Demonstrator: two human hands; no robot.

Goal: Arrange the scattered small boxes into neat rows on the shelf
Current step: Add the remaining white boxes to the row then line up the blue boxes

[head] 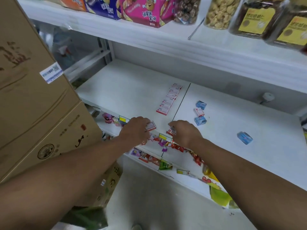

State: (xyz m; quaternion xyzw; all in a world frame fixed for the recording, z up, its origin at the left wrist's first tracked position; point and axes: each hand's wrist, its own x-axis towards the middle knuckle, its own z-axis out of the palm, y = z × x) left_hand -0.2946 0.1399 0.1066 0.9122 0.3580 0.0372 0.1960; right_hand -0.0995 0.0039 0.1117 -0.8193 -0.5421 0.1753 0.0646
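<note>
On the white shelf (126, 90) a row of several small red-and-white boxes (168, 99) runs front to back just left of the shelf seam. My left hand (135, 129) grips one red-and-white box (151, 126) at the shelf's front edge. My right hand (186, 131) holds another red-and-white box (170, 131) beside it, mostly hidden under the fingers. To the right of the seam lie loose boxes: a blue one (201, 105), a red-and-white one (199, 112), a second blue one (200, 120), and a third blue one (244, 137) farther right.
Stacked cardboard cartons (33, 97) stand close on the left. The shelf above carries snack boxes (146, 12) and jars (221, 12). Lower shelves hold bright candy packets (178, 147) and price tags. A small white round device (267, 97) sits at the back right.
</note>
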